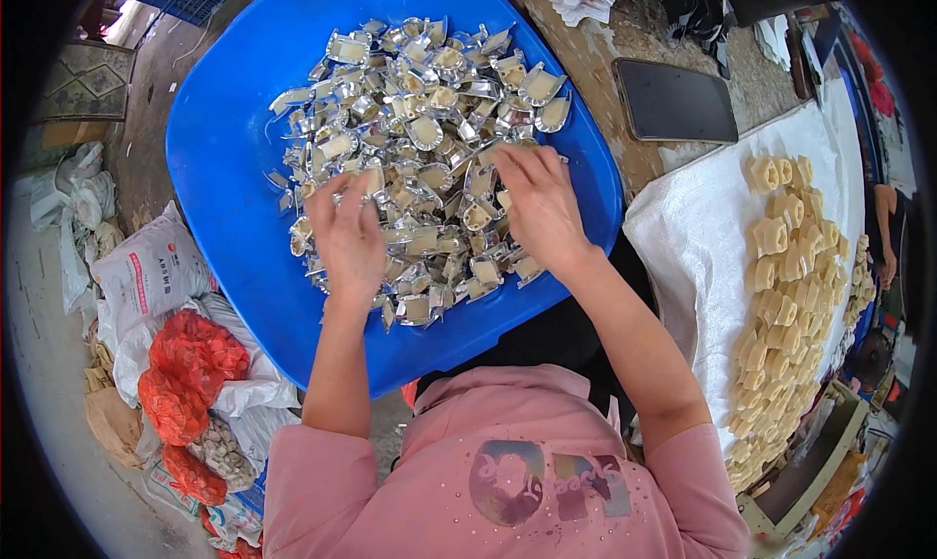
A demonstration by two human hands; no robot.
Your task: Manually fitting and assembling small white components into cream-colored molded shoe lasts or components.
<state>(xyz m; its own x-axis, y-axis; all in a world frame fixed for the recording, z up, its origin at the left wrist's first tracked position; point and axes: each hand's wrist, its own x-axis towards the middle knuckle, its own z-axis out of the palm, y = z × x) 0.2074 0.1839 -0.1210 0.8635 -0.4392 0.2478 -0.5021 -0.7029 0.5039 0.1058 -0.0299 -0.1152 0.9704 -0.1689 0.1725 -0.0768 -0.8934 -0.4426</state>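
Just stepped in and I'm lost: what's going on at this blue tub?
A person in a pink top has both hands in a heap of small silver foil cups lying in a blue tub. The left hand pinches at one cup; the right hand rests spread on the heap. To the person's right, pale yellow moulded pieces lie in rows on a white sack. A dark phone lies beyond the tub.
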